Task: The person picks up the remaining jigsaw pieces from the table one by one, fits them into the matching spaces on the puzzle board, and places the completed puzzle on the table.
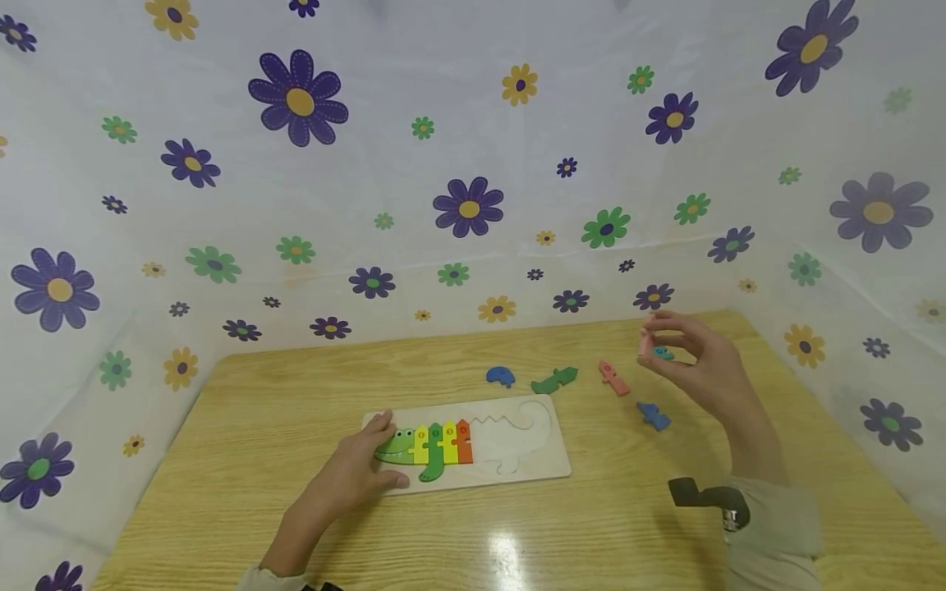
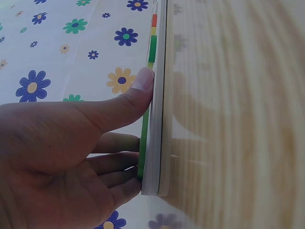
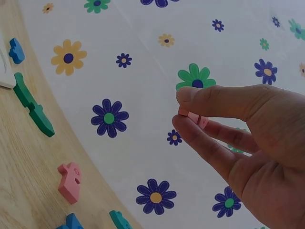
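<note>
While right hand [image 1: 698, 361] pinches one piece [image 1: 645, 343], left [image 1: 358, 465] half-spread on board [image 1: 553, 451], five loose pieces [image 1: 554, 380]

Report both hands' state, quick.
Left hand: open, fingers and thumb resting on the left end of the puzzle board.
Right hand: closed, pinching a pink piece above the table.

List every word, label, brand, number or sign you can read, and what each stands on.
Nothing reads clearly.
Dark wrist strap: white lettering, too small and blurred.
Row of coloured pieces in the puzzle board: round marks, possibly numbers, too small.
Loose pink piece and teal piece: similar marks, too small.
Held pink piece, right hand: mark too blurred.
</note>
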Demonstrator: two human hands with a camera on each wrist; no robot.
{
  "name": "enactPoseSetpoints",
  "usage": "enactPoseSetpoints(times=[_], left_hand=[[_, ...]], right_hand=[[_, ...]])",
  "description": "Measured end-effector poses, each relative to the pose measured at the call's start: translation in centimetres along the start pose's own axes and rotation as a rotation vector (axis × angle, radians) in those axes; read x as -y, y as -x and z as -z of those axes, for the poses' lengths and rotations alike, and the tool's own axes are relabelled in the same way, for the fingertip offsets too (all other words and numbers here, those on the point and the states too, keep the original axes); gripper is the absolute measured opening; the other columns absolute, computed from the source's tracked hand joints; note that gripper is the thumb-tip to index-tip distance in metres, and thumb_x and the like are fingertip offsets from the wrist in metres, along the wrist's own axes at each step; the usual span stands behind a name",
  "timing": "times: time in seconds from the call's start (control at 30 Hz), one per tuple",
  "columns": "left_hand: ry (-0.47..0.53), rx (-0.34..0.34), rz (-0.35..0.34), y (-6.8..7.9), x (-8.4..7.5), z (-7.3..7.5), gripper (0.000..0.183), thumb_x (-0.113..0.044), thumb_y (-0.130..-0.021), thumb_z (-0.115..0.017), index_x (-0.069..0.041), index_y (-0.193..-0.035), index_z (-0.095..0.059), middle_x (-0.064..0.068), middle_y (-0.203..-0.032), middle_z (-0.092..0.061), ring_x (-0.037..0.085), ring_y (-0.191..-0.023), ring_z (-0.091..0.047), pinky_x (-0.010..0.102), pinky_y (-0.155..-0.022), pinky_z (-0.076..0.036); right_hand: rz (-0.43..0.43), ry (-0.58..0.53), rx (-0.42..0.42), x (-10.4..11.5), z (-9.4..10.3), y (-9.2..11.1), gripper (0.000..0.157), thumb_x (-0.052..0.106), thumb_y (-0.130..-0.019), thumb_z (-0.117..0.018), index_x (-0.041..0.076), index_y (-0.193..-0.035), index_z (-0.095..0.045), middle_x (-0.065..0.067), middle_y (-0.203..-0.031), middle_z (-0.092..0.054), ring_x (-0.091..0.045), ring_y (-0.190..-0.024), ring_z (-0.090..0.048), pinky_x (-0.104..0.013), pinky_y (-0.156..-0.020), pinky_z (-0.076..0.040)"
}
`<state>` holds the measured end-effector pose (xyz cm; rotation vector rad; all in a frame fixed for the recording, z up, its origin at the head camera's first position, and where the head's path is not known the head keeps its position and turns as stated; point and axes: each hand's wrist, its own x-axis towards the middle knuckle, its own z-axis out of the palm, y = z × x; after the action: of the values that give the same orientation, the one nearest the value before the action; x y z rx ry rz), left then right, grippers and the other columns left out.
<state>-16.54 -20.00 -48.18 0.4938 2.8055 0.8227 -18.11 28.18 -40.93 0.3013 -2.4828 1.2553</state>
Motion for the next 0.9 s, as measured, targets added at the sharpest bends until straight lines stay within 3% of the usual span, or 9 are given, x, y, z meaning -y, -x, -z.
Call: enactPoseSetpoints(times=[0.3,0.53,0.63,0.8,0.9], left_hand=[[0.002,-0.002,-0.010,0.0,0.2,-0.1,0.083,-0.025,-0.081,-0.088,0.010,-0.146,-0.049,0.022,-0.162,-0.033,0.041,-0.150,-0.029,0.055,-0.120,-0.029],[0.003,0.000,-0.007,0.0,0.2,0.0,0.083,-0.026,-0.081,-0.088,0.009,-0.146,-0.049,0.022,-0.162,-0.034,0.041,-0.150,-0.029,0.055,-0.120,-0.029],[0.011,0.003,-0.009,0.1,0.1,0.1,0.084,-0.026,-0.081,-0.088,0.009,-0.146,-0.049,0.022,-0.162,-0.034,0.041,-0.150,-0.029,0.055,-0.120,-0.029],[0.013,0.005,-0.011,0.2,0.0,0.2,0.084,-0.028,-0.081,-0.088,0.010,-0.146,-0.049,0.023,-0.162,-0.034,0.041,-0.150,-0.029,0.055,-0.120,-0.029],[0.004,0.005,-0.011,0.2,0.1,0.2,0.084,-0.028,-0.081,-0.088,0.010,-0.146,-0.050,0.023,-0.162,-0.034,0.041,-0.150,-0.030,0.055,-0.120,-0.029]], right_hand=[[0.048,-0.036,0.021,0.7,-1.0,-0.4,0.040,0.003,-0.089,-0.080,0.005,-0.127,-0.069,-0.017,-0.145,-0.057,0.008,-0.104,-0.063,-0.008,-0.079,-0.053],[0.076,-0.010,0.036,1.2,-1.5,-0.5,0.039,0.002,-0.088,-0.080,0.005,-0.126,-0.069,-0.016,-0.146,-0.057,-0.029,-0.110,-0.069,-0.009,-0.081,-0.052],[0.083,-0.018,0.037,1.4,-1.6,-0.6,0.039,0.001,-0.087,-0.081,0.004,-0.125,-0.070,-0.016,-0.146,-0.057,-0.036,-0.110,-0.068,-0.009,-0.082,-0.052],[0.099,-0.023,0.038,1.9,-1.8,-0.6,0.039,0.001,-0.087,-0.082,0.005,-0.124,-0.071,-0.014,-0.145,-0.058,-0.033,-0.109,-0.070,-0.009,-0.081,-0.052],[0.124,-0.033,0.044,1.9,-2.0,-0.6,0.040,-0.002,-0.085,-0.082,0.004,-0.124,-0.071,-0.015,-0.144,-0.059,-0.015,-0.107,-0.070,-0.009,-0.081,-0.052]])
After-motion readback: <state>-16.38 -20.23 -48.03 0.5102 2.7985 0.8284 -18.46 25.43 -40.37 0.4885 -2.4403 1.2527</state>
